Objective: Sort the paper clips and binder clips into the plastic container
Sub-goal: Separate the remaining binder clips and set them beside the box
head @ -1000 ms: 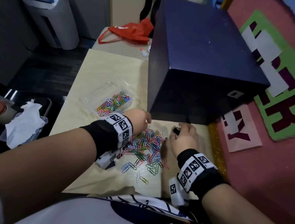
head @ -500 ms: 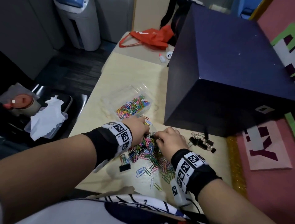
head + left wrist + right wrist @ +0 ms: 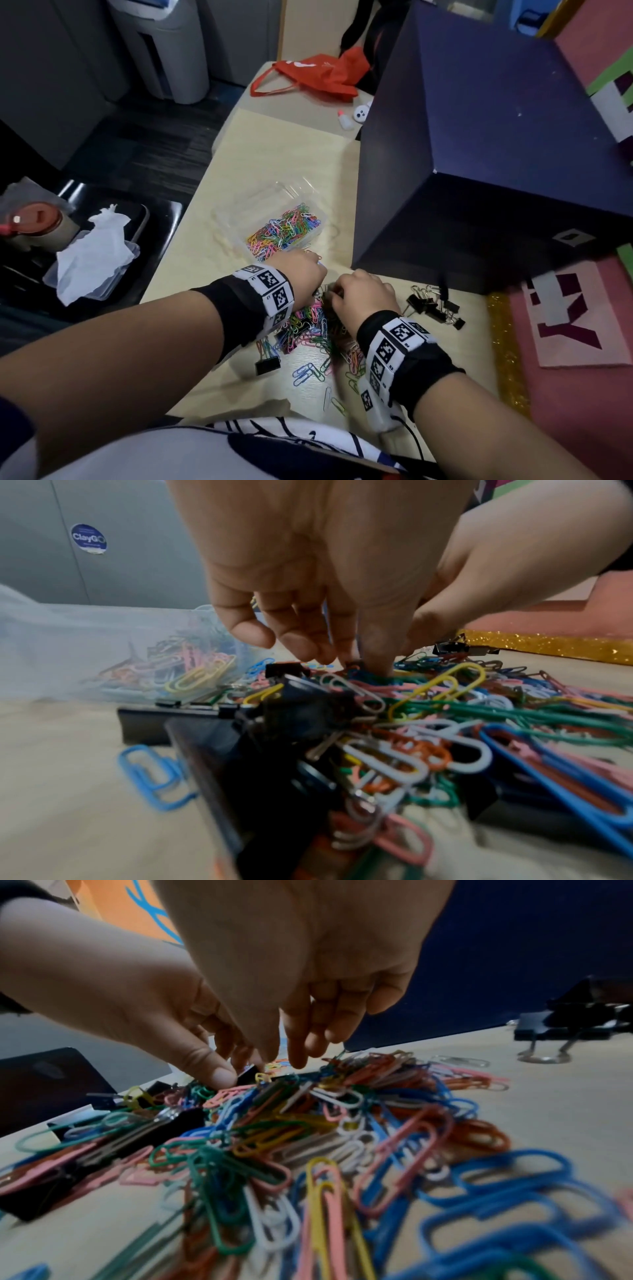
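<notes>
Paper clips [image 3: 310, 329] in many colours lie heaped on the pale table [image 3: 274, 164] in front of me, and I read the scene from its left edge across. Far left, on a dark seat, sits a clear tub holding crumpled white tissue [image 3: 90, 255]. Next comes the plastic container [image 3: 274, 222], open on the table beyond the heap, with a layer of coloured clips already inside. My left hand [image 3: 301, 274] reaches down at the heap's far edge, just in front of the container; in the right wrist view its thumb and fingers close on a small black binder clip [image 3: 248, 1076] at the rim of the pile, though blur keeps me from telling how firmly. A lone black binder clip [image 3: 267, 365] lies at the heap's near left. My right hand [image 3: 363, 293] hangs over the middle of the heap, fingers curled downward with tips touching the clips; I cannot tell whether it pinches anything. Further right, a cluster of black binder clips [image 3: 433, 306] rests beside the big dark blue box [image 3: 479, 154].
</notes>
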Demonstrator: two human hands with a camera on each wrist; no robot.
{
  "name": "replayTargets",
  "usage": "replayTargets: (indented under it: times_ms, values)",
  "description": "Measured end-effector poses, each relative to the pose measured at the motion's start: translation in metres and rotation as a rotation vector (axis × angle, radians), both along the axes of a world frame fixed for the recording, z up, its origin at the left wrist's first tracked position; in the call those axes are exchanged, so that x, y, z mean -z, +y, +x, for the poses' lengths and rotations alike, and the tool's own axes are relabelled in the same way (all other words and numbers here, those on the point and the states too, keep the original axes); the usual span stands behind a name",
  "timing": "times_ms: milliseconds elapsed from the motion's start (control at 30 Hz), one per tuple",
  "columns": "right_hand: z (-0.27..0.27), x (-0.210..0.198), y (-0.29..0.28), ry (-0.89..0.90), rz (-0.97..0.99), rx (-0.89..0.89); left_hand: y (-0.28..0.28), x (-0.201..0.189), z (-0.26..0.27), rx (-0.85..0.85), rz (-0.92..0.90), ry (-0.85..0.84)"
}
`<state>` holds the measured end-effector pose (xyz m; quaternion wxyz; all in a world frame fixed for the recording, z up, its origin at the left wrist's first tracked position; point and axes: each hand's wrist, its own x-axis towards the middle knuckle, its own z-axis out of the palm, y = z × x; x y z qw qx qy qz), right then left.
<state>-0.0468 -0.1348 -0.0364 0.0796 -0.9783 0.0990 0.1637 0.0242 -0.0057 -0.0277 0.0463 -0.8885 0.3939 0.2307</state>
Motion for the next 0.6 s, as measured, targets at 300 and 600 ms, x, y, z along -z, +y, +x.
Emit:
replayTargets:
  times_ms: [300, 600]
  values:
    - [0.01, 0.007, 0.008, 0.064, 0.033, 0.014, 0.005, -0.005, 0.001, -0.034, -0.025, 0.049]
    - [0.006, -0.001, 0.001, -0.022, 0.193, 0.085, 0.0, -0.014, 0.003, -0.117, -0.153, 0.049]
